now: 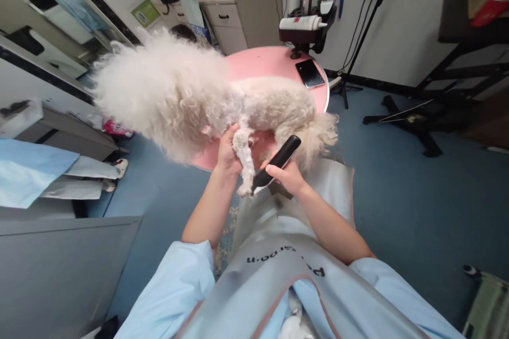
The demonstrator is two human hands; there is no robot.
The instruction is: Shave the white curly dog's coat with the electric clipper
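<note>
Both hands work at the dog (191, 95) on the pink table (270, 63). My left hand (227, 152) grips its lifted leg (243, 161); my right hand (287, 176) wraps the clipper (276, 163) just beside it.

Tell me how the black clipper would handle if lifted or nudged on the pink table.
The black clipper looks rigid and slim; the right hand wraps it fully, so it is probably light. Its smooth rounded body might roll or slide on the pink table.
</note>
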